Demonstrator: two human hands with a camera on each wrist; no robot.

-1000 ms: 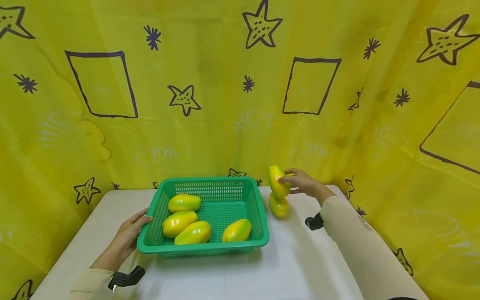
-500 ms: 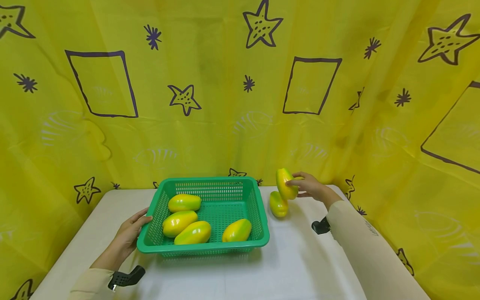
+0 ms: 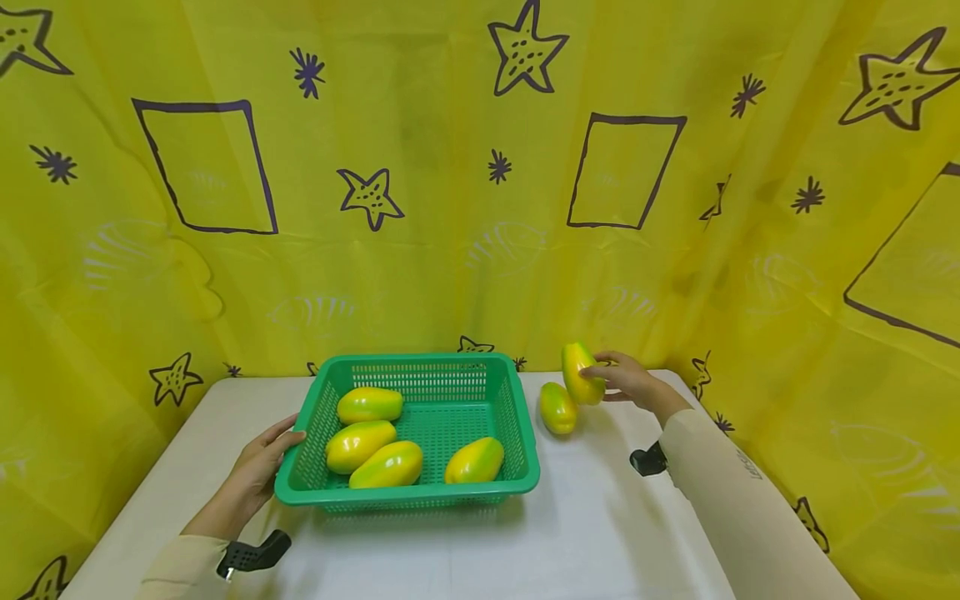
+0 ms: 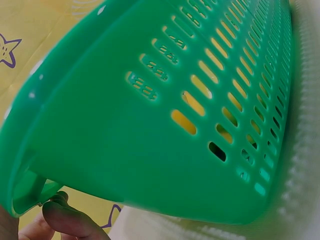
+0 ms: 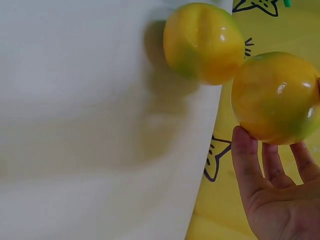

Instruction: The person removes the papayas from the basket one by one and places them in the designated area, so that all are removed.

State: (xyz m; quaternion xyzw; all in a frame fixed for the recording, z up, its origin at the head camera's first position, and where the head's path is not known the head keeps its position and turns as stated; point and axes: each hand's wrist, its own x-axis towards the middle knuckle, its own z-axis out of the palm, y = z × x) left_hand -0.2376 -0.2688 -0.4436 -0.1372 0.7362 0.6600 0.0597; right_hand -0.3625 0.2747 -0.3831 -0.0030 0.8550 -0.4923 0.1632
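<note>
My right hand (image 3: 628,379) holds a yellow-green papaya (image 3: 581,373) upright near the back of the table, fingers and thumb around its side. In the right wrist view the fingertips press the held papaya (image 5: 275,100) from below. A second papaya (image 3: 558,410) lies on the table just left of it, beside the basket. My left hand (image 3: 258,467) grips the left rim of a green plastic basket (image 3: 408,493). Its thumb shows under the rim in the left wrist view. Inside the basket, several papayas lie, mostly on the left, with one papaya (image 3: 475,461) at front right.
A white cloth covers the table (image 3: 585,533). A yellow curtain (image 3: 450,275) with drawn stars and frames hangs close behind and at both sides. The basket's perforated wall (image 4: 215,90) fills most of the left wrist view.
My right hand has moved right and slightly down with its papaya, which no longer overlaps the one on the table as much. The left hand and basket have stayed put.
</note>
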